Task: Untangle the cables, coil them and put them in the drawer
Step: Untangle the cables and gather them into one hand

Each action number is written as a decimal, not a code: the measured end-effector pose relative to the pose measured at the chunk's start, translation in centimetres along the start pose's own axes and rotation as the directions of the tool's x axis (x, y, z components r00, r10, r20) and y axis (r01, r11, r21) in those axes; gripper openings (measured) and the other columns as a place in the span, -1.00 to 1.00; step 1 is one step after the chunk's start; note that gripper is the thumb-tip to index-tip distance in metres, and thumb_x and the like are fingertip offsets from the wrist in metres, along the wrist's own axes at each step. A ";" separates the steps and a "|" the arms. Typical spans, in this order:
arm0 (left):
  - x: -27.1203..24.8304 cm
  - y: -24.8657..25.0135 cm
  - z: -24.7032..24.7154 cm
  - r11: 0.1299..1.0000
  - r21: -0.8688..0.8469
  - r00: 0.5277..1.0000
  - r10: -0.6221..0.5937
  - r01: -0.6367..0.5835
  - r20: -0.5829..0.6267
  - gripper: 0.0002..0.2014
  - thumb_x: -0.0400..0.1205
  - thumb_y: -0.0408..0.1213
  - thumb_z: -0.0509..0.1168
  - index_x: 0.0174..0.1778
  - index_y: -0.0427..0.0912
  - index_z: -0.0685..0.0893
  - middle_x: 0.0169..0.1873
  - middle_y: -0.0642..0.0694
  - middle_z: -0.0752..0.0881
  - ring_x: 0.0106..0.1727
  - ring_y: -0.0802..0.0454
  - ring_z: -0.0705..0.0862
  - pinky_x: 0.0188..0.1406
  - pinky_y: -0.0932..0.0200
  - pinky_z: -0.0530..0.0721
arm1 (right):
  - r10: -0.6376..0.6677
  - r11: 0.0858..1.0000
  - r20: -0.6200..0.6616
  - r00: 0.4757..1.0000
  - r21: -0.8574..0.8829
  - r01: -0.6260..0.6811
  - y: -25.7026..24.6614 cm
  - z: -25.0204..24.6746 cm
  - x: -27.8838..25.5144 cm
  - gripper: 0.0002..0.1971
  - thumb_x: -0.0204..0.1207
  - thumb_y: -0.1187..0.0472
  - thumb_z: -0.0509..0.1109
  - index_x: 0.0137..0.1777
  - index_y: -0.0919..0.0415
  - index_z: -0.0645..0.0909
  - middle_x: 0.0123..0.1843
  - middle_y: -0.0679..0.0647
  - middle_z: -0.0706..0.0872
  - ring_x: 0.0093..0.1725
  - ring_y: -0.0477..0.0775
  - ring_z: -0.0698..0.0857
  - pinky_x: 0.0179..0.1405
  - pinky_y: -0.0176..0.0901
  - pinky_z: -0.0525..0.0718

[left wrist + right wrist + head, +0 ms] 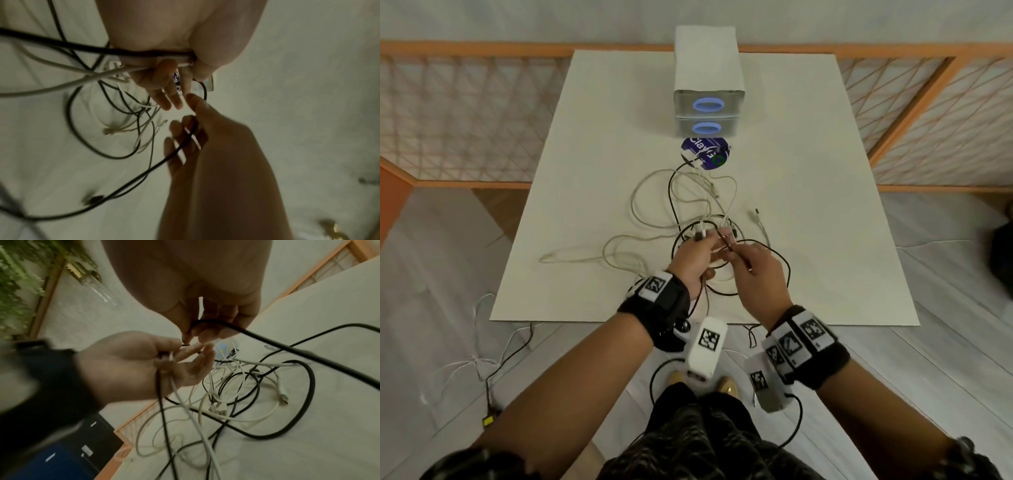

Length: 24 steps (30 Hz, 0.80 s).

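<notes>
Head view: tangled black and white cables (688, 219) on white tabletop (808, 205) before closed grey two-drawer unit (709, 106); left wrist view: left hand (164, 68) clamps black-and-white strands; right wrist view: right hand (205, 318) pinches thick black cable (287, 347).

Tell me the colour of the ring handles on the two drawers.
Light blue oval ring handles on the small grey two-drawer box; the head view shows them best.

Dim, soft light — wrist views blurred, warped.
</notes>
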<state>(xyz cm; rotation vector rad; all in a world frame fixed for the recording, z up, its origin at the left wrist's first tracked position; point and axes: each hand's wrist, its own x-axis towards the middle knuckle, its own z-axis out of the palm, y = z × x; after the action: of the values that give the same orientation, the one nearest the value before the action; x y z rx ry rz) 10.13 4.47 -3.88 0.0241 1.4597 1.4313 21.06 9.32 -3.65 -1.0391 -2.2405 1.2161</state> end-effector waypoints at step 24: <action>-1.0 0.2 -1.1 0.977 0.178 0.951 0.060 -0.118 0.303 -0.69 0.77 -0.17 0.00 0.22 -0.01 0.64 0.32 0.00 0.68 0.13 0.16 0.64 -0.17 0.34 0.59 | 0.088 0.996 0.284 0.955 -0.045 -0.078 0.5 0.9 0.8 -0.80 0.57 0.28 0.21 -0.04 0.28 0.68 -0.11 0.19 0.80 -0.18 0.06 0.71 -0.12 0.01 0.63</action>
<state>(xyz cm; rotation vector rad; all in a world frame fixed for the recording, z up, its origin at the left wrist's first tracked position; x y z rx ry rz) 9.74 3.13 -3.35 0.4161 1.3548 1.2880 20.15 9.63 -4.57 -1.0354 -2.4613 1.4507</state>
